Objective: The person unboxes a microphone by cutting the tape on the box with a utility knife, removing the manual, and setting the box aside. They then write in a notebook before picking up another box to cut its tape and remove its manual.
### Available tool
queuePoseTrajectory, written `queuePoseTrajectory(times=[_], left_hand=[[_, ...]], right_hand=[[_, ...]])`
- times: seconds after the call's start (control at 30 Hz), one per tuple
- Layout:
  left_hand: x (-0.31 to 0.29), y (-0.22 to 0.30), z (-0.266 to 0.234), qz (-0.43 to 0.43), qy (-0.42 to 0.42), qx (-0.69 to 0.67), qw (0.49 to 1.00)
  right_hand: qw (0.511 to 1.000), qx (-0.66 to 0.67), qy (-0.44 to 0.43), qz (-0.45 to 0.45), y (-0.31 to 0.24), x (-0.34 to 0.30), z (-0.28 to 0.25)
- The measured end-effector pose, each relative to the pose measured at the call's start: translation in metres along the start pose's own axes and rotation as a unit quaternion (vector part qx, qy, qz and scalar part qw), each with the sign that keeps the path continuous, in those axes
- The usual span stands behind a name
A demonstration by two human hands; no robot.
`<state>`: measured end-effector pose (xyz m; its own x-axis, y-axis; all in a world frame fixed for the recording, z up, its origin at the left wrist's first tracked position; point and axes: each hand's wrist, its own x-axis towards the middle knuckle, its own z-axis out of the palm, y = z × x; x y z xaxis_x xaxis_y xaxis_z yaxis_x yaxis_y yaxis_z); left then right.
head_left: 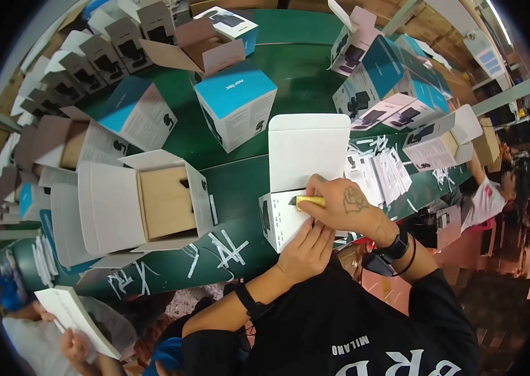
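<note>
A white carton (282, 227) stands on the green table in front of me. Its wide lid flap (309, 152) is raised away from me, and small print covers the face toward me. In my right hand (347, 202) is a yellow utility knife (310, 201); its dark tip lies against the carton's printed face, near the flap's fold. Just below it, my left hand (305, 252) holds the carton's near right side with its fingers pressed together. The fingertips are partly hidden where the two hands meet.
An open carton (109, 207) with a brown cardboard insert sits at the left. Closed blue-topped boxes (238, 91) stand farther back. White paper strips (230, 248) and a stack of slips (387, 175) lie around. At lower left, another person holds a white box (80, 318).
</note>
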<state>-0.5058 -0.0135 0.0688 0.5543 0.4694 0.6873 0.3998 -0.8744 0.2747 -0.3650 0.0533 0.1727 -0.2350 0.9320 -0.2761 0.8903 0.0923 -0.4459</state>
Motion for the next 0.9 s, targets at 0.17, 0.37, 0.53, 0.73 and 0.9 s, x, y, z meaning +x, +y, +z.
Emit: queuePoseTrajectory(times=[0.17, 0.37, 0.53, 0.73, 0.9], left_hand=[[0.001, -0.003, 0.001, 0.026, 0.023, -0.005, 0.999], [0.003, -0.004, 0.002, 0.019, 0.021, -0.006, 1.000], [0.006, -0.004, 0.001, 0.020, 0.015, -0.008, 1.000], [0.001, -0.002, 0.001, 0.008, 0.006, -0.013, 1.000], [0.001, 0.000, 0.001, 0.008, 0.019, 0.006, 1.000]], right_hand=[[0.995, 0.025, 0.058, -0.072, 0.009, 0.001, 0.010], [0.989, 0.073, 0.037, -0.125, 0.021, 0.011, 0.022], [0.989, 0.113, 0.025, -0.089, 0.017, 0.013, 0.035], [0.982, 0.015, 0.122, -0.144, 0.005, 0.002, 0.042], [0.963, -0.052, 0.150, -0.217, -0.002, 0.006, 0.039]])
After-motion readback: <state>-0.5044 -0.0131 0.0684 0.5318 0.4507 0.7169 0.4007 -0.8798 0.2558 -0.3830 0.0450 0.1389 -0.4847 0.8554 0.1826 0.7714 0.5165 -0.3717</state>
